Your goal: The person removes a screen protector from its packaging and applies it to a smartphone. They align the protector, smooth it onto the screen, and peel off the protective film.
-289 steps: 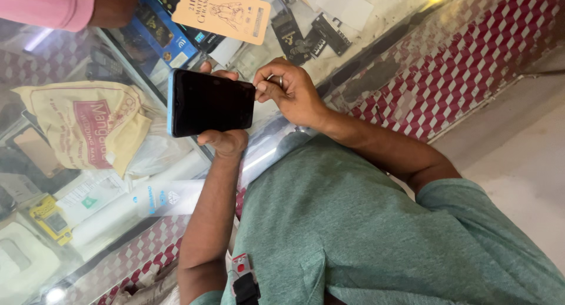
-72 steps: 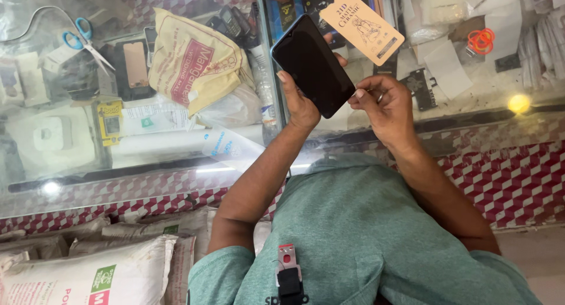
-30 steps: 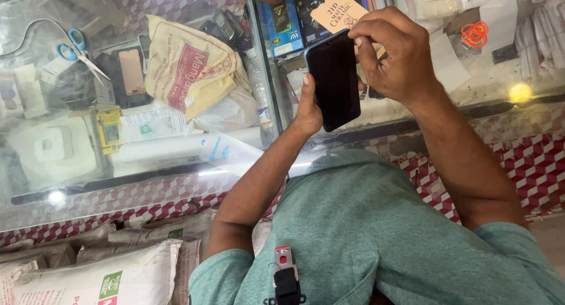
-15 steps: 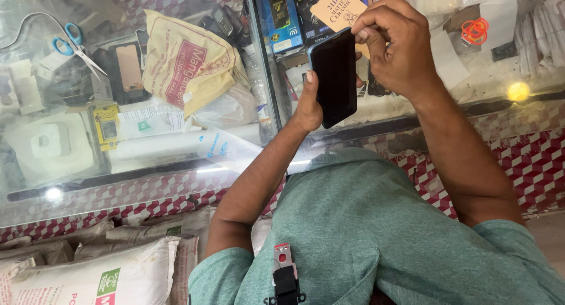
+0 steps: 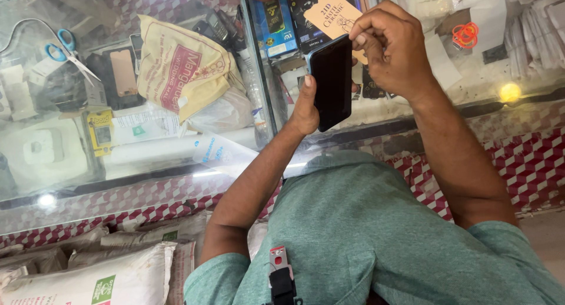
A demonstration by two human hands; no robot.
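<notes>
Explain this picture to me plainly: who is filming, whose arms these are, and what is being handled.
There is no machine here. One camera sits on a person's head and looks down, so you see their green shirt and both bare arms reaching forward. The left hand holds a black slab-shaped smartphone upright by its edge. The right hand pinches at the phone's top corner with its fingers; whatever they grip there is too small to tell. Beneath is a glass display counter. Under or on the glass lie blue-handled scissors, a cream printed bag, a tan printed card and small boxed accessories. White sacks lie stacked below the counter.
</notes>
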